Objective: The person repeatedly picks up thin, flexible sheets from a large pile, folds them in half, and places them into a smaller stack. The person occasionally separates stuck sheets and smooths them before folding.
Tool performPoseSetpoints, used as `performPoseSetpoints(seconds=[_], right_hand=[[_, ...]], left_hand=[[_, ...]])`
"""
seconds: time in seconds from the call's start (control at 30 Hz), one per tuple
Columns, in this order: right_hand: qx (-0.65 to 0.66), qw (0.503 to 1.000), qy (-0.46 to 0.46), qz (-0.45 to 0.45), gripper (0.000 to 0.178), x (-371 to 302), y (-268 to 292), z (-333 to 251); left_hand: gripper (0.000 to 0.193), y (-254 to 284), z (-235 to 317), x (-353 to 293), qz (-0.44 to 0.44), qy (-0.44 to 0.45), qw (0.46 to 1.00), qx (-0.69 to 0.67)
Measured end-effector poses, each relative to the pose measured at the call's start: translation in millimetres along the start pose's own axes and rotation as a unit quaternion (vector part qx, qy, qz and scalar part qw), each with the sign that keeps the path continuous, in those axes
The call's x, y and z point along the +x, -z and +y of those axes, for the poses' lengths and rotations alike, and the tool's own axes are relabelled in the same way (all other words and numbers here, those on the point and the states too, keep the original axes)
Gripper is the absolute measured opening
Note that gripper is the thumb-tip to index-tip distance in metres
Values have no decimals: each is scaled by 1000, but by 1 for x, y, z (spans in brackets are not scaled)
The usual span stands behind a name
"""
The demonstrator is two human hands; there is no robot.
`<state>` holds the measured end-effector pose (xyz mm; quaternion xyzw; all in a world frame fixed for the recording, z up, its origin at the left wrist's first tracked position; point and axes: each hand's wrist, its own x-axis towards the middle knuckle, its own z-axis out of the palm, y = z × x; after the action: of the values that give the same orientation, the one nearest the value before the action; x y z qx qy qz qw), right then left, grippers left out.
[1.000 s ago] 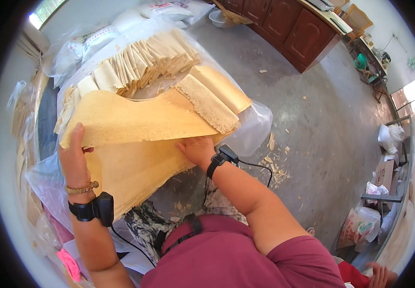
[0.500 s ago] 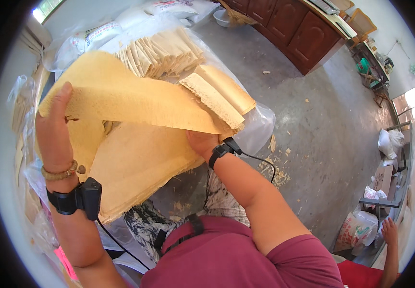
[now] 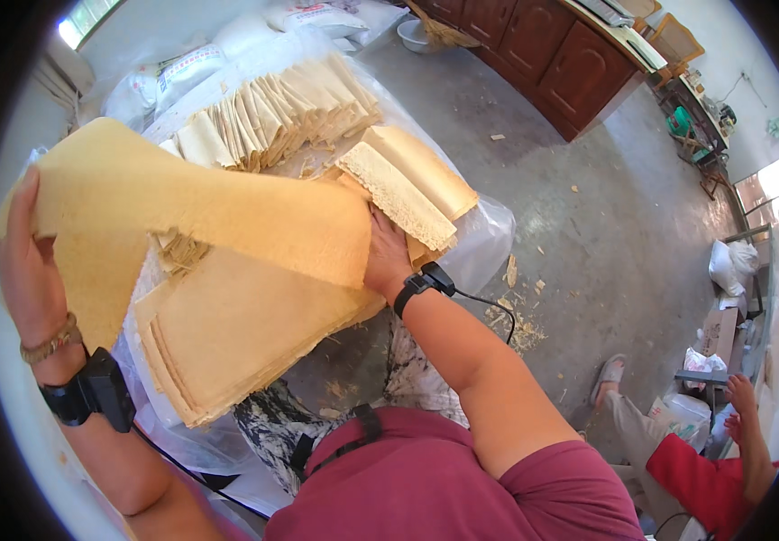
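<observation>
A wide, thin yellow-tan sheet [image 3: 218, 203] is raised in a curve above a stack of similar flat sheets [image 3: 227, 334]. My left hand [image 3: 33, 261] grips its far left edge, thumb up along the outer side. The sheet's right end lies against my right hand [image 3: 388, 252], which rests at the right of the stack beside a folded sheet with a rough, crumbly edge [image 3: 398, 194]. The fingers of my right hand look stretched out; its thumb is hidden by the raised sheet.
Folded sheets [image 3: 272, 113] stand in a row farther back on the plastic-covered surface. White sacks [image 3: 193, 72] lie behind them. Dark red cabinets [image 3: 579, 77] stand at the far right. Scraps [image 3: 525, 329] litter the floor. Another person in a red sleeve [image 3: 701, 478] sits at the lower right.
My left hand has moved left and a little down, drawing the sheet's right end left off the folded pieces. More of the stack shows. The other person has leaned further into view.
</observation>
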<state>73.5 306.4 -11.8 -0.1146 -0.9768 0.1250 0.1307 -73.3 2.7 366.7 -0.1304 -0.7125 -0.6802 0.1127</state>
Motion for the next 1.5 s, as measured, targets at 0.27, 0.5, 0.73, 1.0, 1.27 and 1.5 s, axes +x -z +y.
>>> performPoseSetpoints(seconds=[0.27,0.5,0.73,1.0,1.27,1.5], right_hand=[[111,989,-87,-50,61,16,25,-6],[650,649,-238,-316,53,-87,32,-33],[750,388,-333,-420,72,-122,0,-109],[773,403,-417,-256,48,-92,-5,-81],[816,471,-330,-57,32,-37,15,-64],[761,526,-370,-83,25,-56,16,-22]], left_hand=[[37,143,-163,-74,80,234,968,39],[34,193,-329,-273,219,495,840,40],[35,127,-287,-302,105,448,887,-45],[42,143,-261,-322,46,386,921,30],[49,152,-256,-299,208,396,796,-407],[35,198,-334,-257,319,342,850,-242]])
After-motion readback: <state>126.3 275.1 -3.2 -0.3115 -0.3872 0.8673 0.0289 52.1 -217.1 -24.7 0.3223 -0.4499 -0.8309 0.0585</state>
